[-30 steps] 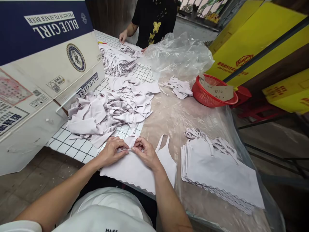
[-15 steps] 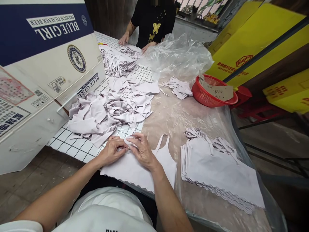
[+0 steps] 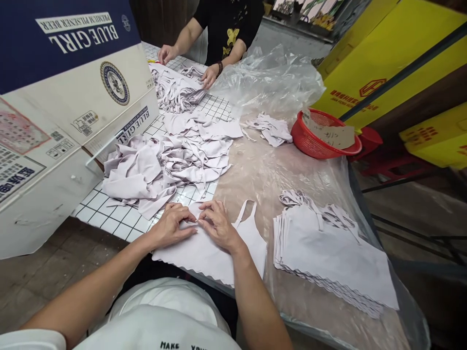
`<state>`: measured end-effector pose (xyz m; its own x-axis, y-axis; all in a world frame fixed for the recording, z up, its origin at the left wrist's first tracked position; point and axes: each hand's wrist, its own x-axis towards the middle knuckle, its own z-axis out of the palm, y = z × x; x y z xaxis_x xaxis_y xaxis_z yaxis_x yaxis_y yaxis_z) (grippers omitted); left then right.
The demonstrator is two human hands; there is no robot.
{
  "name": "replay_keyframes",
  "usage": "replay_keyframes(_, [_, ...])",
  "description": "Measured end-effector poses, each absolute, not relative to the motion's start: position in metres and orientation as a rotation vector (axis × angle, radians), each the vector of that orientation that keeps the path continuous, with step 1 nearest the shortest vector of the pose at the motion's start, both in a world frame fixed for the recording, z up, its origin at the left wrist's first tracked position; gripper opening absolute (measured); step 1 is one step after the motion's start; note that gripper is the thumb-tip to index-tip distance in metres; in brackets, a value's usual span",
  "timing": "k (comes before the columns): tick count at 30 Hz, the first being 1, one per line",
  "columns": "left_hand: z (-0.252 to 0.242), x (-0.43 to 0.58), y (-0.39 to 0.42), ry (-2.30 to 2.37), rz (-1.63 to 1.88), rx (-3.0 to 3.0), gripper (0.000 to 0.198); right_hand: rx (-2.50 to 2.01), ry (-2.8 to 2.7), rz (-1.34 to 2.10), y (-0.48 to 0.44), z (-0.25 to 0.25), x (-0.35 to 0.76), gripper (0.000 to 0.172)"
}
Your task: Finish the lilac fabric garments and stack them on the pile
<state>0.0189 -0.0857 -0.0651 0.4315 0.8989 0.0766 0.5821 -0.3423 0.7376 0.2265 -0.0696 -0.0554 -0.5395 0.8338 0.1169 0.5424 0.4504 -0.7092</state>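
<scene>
R hand [image 3: 219, 226] pinches garment [image 3: 211, 255]; basket [image 3: 309, 147] w/ cardboard [image 3: 333, 136].

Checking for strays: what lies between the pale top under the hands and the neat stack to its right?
Nothing loose: in the head view, only a narrow strip of clear plastic sheet separates the pale top from the neat stack.

We face a gridded table [image 3: 109, 218] half under plastic sheeting [image 3: 262, 175]. Cloth heap [image 3: 164, 165] at ten o'clock, garment [image 3: 207, 257] at six, stack [image 3: 328, 253] at four.
</scene>
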Motion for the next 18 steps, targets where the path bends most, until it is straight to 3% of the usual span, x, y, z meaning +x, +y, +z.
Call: replay_keyframes(18, [-0.0725,0.0206,-0.0868,1.271,0.656,2.080,0.023,-1.144,-2.193,0.921,-0.0712,-0.0605,0.2216,0.006])
